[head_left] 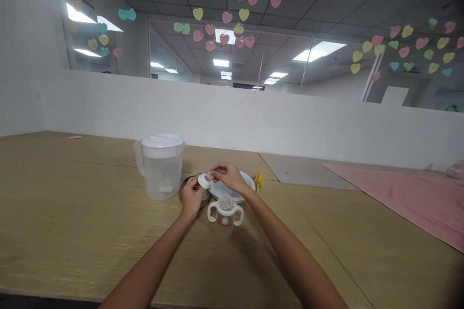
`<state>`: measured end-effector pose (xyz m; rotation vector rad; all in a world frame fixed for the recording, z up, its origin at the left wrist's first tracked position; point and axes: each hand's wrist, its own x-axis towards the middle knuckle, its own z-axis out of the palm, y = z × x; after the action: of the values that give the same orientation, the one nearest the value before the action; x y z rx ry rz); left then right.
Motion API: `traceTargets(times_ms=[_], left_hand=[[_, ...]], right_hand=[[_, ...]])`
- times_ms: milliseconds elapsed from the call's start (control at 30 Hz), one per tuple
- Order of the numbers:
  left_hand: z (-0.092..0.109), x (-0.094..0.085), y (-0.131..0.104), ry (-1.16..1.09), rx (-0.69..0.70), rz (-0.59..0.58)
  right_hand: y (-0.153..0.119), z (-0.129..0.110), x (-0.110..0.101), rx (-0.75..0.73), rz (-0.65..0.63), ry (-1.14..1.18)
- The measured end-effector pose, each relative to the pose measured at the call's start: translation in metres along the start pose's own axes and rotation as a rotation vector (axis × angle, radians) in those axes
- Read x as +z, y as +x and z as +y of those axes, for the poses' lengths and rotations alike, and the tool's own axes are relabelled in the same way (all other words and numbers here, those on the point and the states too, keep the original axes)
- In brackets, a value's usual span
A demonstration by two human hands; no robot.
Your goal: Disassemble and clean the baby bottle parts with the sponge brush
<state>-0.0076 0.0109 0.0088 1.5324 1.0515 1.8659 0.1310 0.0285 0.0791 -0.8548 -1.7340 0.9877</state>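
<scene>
Glass panes (275,53): dotted with heart-shaped notes (227,18), sitting above a plain white wall (235,111), ceiling lights glowing behind.
Desk (90,236): wood-toned, lidded pitcher (164,176) on the left, pink sheet (406,198) over on the right.
White ring (203,183): up in the person's hands near the middle of the desk, above a dark-rimmed dish (183,194), with a clear tip (209,175) sticking out of it.
Left hand (192,198): thumb and fingers pinching the white ring by its side.
Right hand (229,177): fingertips look pressed together on the clear tip, grip partly hidden, pale blue dish (249,181) below.
Feel: I'd bet it's super light, ring stiff, tip soft and squishy, maybe slippery if wet. Nothing too fragile imo. Best hold is the ring's outer edge.
Direction: tip aims up and toward the right hand; long axis runs through ring and tip on a tilt, not upright.
Handled bottle (225,219): standing upright closer to the person, just below the hands, yellow brush (259,179) off beyond the pale blue dish.
</scene>
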Motion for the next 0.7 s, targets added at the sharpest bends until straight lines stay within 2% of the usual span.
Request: traceTargets(times_ms=[300,700], left_hand=[[0.0027,0.0004,-0.0024,0.067,0.051,-0.062],[0.0073,-0.0008,-0.0056,0.211,0.086,-0.016]], right_hand=[[0.0019,0.005,-0.0023,-0.041,0.028,-0.102],[-0.0018,-0.0023,-0.001,-0.077,0.059,-0.267]])
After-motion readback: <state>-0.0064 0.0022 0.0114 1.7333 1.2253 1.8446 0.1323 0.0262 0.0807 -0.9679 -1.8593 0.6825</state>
